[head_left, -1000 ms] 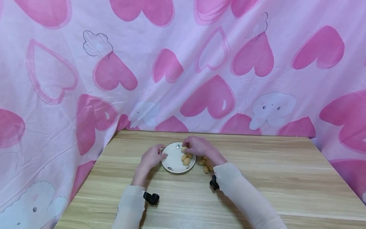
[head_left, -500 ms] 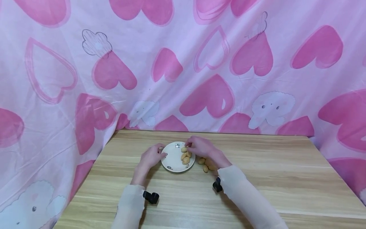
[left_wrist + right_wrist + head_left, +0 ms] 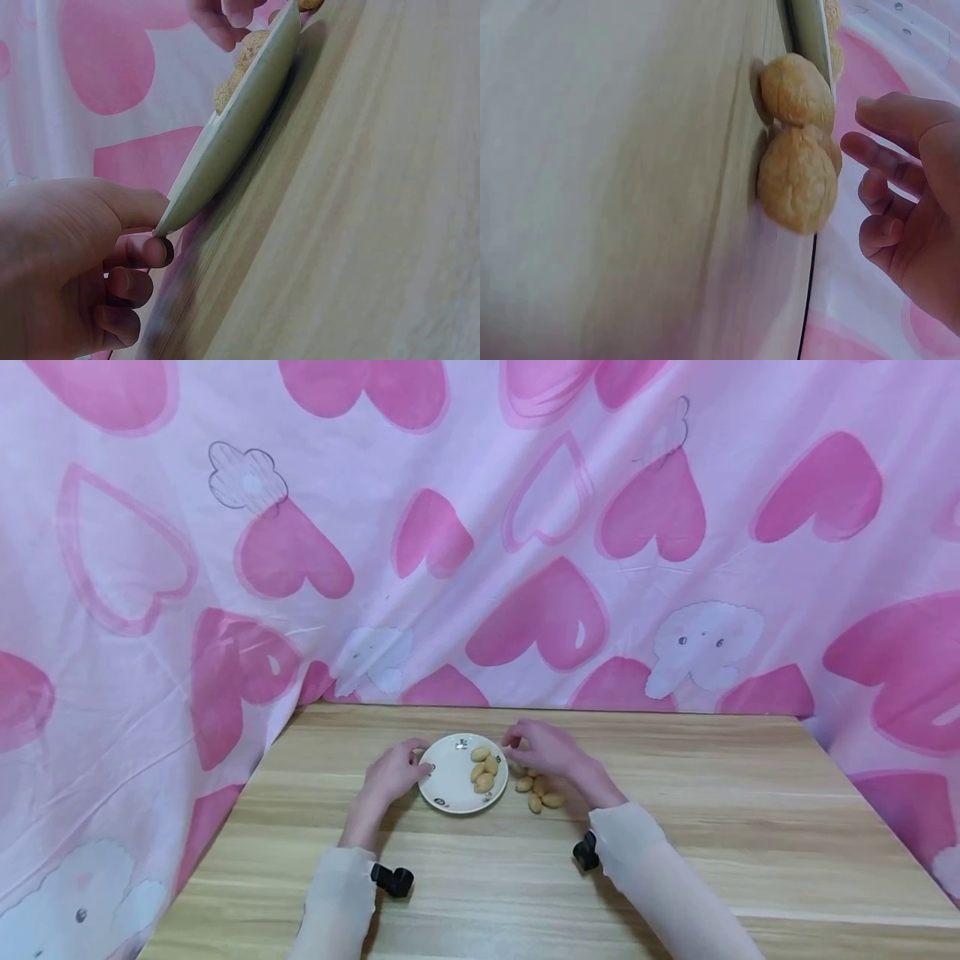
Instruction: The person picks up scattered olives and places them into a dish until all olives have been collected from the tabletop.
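Observation:
A white plate (image 3: 444,778) with small printed marks stands on the table, several tan walnuts (image 3: 483,782) lying on its right half. My left hand (image 3: 392,772) pinches the plate's left rim; in the left wrist view its thumb lies on top and the index finger is under the edge. Just off the plate's right rim is my right hand (image 3: 547,750), above the loose walnuts (image 3: 536,803) on the table. Nothing shows between its thumb and index finger in the right wrist view, where walnuts (image 3: 797,180) sit close by.
The wooden table (image 3: 480,893) runs back to a pink curtain (image 3: 525,527) printed with hearts. Black wrist cameras (image 3: 393,881) are strapped at both sleeves.
My right hand has let go of a walnut on the plate and moved right, off the plate to over the loose walnuts. The left hand keeps its hold on the rim.

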The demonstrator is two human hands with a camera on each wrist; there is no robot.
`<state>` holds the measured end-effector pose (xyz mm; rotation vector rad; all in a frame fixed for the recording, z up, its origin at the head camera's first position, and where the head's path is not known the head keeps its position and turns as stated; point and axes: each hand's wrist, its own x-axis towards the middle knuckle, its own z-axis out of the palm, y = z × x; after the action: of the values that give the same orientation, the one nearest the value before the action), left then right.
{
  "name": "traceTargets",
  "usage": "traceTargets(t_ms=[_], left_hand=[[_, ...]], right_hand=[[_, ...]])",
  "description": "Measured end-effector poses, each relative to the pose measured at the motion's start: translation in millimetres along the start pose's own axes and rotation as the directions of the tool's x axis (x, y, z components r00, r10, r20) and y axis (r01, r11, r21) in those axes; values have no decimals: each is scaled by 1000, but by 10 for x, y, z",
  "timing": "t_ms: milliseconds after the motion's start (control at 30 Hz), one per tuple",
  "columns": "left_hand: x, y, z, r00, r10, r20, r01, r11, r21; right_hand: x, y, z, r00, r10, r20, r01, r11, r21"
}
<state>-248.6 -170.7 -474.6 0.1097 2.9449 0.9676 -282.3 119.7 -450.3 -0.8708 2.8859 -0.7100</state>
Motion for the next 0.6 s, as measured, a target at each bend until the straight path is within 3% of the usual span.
traceTargets(t_ms=[400,600], left_hand=[[-13,14,-2,1000,-8,-1,8,1000,0],[-22,20,-10,1000,-15,-2,15,1000,6]], right_hand=[[-113,164,-35,1000,13,14,-13,1000,7],[-143,205,-47,997,56,47,-57,998,23]])
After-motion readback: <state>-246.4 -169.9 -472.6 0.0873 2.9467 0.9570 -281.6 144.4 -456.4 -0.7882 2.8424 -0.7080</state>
